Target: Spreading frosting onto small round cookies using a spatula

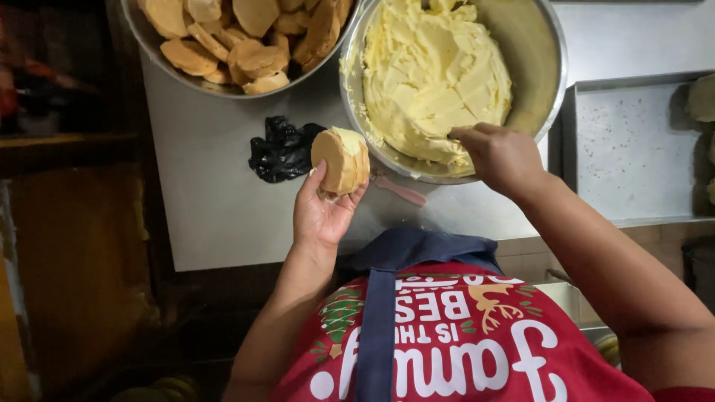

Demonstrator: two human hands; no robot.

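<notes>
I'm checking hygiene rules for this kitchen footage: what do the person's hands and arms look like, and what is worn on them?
Both the left hand and the right hand are bare: no gloves, and no rings, watch or bracelets show. Both forearms are uncovered, with no sleeve reaching into view below the elbow. On the body are a red printed top with white lettering and a dark blue apron strap.

I get bright overhead light on the table (223, 216), dim murky left edge, perhaps slightly soft focus.
</notes>
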